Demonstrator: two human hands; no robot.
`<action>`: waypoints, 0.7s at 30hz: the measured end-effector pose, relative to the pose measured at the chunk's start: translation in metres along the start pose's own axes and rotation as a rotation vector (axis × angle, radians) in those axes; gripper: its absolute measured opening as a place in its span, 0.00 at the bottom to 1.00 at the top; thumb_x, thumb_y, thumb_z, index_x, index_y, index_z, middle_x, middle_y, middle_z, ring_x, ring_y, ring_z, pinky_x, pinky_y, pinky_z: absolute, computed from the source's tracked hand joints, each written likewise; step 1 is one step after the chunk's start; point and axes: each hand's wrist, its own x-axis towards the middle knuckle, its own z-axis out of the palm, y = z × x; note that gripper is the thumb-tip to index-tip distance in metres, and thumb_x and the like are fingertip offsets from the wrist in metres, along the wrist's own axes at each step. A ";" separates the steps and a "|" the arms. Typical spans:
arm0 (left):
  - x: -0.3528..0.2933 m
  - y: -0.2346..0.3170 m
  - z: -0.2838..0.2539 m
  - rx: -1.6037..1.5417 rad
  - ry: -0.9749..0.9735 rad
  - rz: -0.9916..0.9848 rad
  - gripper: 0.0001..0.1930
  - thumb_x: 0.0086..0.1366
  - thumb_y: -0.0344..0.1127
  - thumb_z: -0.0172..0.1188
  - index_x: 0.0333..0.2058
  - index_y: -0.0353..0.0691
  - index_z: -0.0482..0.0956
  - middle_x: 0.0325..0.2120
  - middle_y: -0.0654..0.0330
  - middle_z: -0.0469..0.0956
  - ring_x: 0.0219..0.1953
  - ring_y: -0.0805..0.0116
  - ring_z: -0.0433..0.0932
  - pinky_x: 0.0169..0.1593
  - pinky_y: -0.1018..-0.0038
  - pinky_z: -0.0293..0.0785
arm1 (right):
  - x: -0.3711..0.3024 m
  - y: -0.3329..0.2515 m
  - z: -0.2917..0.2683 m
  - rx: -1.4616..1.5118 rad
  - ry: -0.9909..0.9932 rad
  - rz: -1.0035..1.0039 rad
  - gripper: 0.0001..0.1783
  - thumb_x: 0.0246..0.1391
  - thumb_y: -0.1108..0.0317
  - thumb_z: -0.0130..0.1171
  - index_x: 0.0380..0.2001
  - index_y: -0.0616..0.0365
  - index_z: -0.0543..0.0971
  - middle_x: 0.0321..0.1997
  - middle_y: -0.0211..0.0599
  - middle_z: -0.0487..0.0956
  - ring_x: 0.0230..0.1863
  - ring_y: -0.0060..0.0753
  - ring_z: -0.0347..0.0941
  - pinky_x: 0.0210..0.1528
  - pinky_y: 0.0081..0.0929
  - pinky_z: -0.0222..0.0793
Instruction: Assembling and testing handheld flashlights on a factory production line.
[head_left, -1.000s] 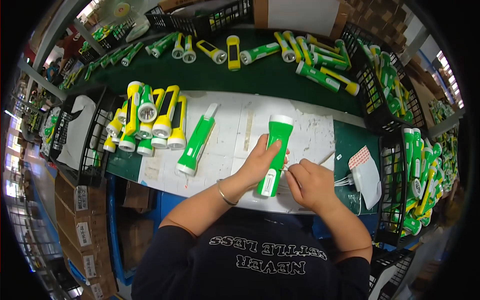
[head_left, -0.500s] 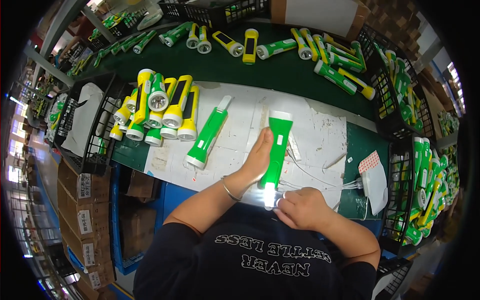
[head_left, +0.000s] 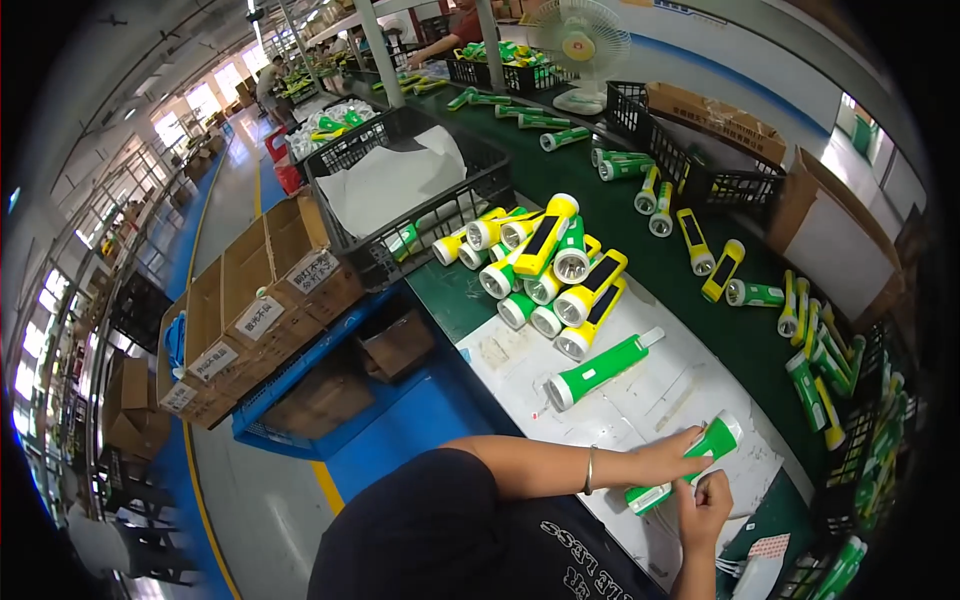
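Note:
My left hand point(head_left: 668, 460) is wrapped round a green flashlight point(head_left: 712, 440) with a white head, held tilted over the white work sheet point(head_left: 625, 425). The flashlight's head points away to the right, and its narrow end with a pale strip lies toward me. Against the flashlight's near side is my right hand point(head_left: 706, 505), its fingers curled; whatever they may grip is hidden. Another green flashlight point(head_left: 600, 373) lies on the sheet, a pale tab sticking out of its tail. Beyond it is a stacked pile of yellow and green flashlights point(head_left: 545, 240).
A black crate point(head_left: 380, 245) holding white sheeting stands left of the pile. Cardboard boxes point(head_left: 255, 300) and a blue bin point(head_left: 300, 425) sit below. More flashlights point(head_left: 692, 242) line the green bench, near a fan point(head_left: 580, 50). A white box-like item point(head_left: 758, 575) lies near my right arm.
My view has swung left. The bright glow at the flashlight's narrow end is gone. The flashlight now leans over, and my right hand has come up beside its body near my left hand.

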 end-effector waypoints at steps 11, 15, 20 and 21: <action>-0.003 0.061 -0.037 0.756 -0.318 0.219 0.26 0.50 0.37 0.60 0.49 0.42 0.65 0.40 0.52 0.71 0.44 0.52 0.71 0.46 0.62 0.68 | 0.042 -0.004 -0.049 0.381 -0.306 0.221 0.31 0.36 0.66 0.67 0.46 0.58 0.68 0.31 0.27 0.71 0.27 0.16 0.63 0.30 0.15 0.60; 0.000 0.070 -0.073 1.080 -0.380 0.169 0.22 0.44 0.35 0.62 0.41 0.42 0.70 0.34 0.56 0.73 0.38 0.55 0.73 0.40 0.64 0.71 | 0.037 -0.011 -0.072 0.256 -0.259 0.328 0.34 0.30 0.70 0.70 0.46 0.54 0.70 0.36 0.31 0.73 0.22 0.09 0.61 0.22 0.09 0.57; -0.005 0.066 -0.086 1.104 -0.373 0.147 0.17 0.46 0.35 0.59 0.37 0.40 0.71 0.31 0.54 0.73 0.36 0.55 0.74 0.39 0.66 0.71 | 0.020 -0.001 -0.078 0.285 -0.211 0.371 0.35 0.28 0.71 0.70 0.46 0.54 0.70 0.38 0.31 0.73 0.19 0.08 0.58 0.20 0.09 0.54; -0.006 0.066 -0.084 1.100 -0.410 0.138 0.18 0.46 0.35 0.59 0.38 0.39 0.70 0.32 0.54 0.73 0.36 0.55 0.74 0.39 0.66 0.71 | 0.018 0.005 -0.075 0.329 -0.209 0.352 0.35 0.28 0.71 0.70 0.47 0.54 0.70 0.38 0.32 0.73 0.19 0.07 0.57 0.20 0.09 0.54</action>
